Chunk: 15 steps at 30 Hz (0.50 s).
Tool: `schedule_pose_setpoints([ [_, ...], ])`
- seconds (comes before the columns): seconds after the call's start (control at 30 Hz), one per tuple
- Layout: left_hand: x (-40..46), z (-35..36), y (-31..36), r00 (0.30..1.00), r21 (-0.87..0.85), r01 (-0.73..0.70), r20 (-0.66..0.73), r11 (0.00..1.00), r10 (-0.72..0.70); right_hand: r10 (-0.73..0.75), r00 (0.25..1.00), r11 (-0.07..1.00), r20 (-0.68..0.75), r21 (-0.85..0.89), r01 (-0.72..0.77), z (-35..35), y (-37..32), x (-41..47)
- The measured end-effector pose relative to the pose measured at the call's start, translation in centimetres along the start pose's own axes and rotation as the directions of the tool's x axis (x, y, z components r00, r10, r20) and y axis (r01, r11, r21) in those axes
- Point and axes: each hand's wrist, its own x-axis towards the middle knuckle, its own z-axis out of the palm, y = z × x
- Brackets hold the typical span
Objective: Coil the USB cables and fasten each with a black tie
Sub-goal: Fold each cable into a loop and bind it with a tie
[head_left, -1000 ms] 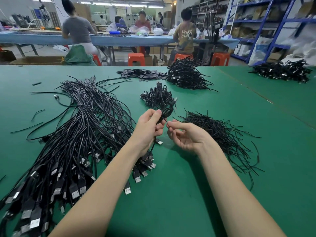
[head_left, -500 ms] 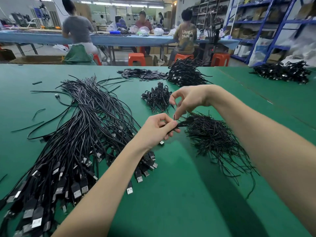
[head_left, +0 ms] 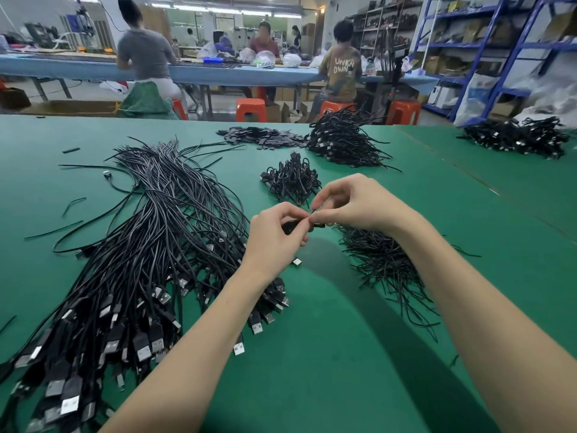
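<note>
Head view, left to right: big loose bundle of USB cables [head_left: 131,260] sprawls over the green surface [head_left: 327,370], plugs toward the viewer. Left hand [head_left: 274,235] grips a small coiled cable [head_left: 292,226] above the surface, right hand [head_left: 352,204] pinches a thin black tie [head_left: 313,210] at it. Pile of ties [head_left: 384,264] lies under the right wrist; finished coils [head_left: 292,182] sit just beyond the hands.

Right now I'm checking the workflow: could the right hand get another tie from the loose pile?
Probably yes: the tie pile lies uncovered just below the right hand, but its grip is pinching a tie on the coiled cable.
</note>
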Motion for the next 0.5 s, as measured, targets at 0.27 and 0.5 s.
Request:
schedule_pose_setpoints([
  [0.27, -0.2, 0.4, 0.3, 0.975, 0.175, -0.206, -0.041, 0.963, 0.216, 0.126, 0.987, 0.945, -0.101, 0.314, -0.088, 1.5, 0.5, -0.3],
  [0.5, -0.1, 0.5, 0.8, 0.989, 0.078, -0.100, -0.102, 0.992, 0.108, 0.001, 0.957, 1.000, -0.291, 0.007, 0.001, 3.0, 0.2, 0.1],
])
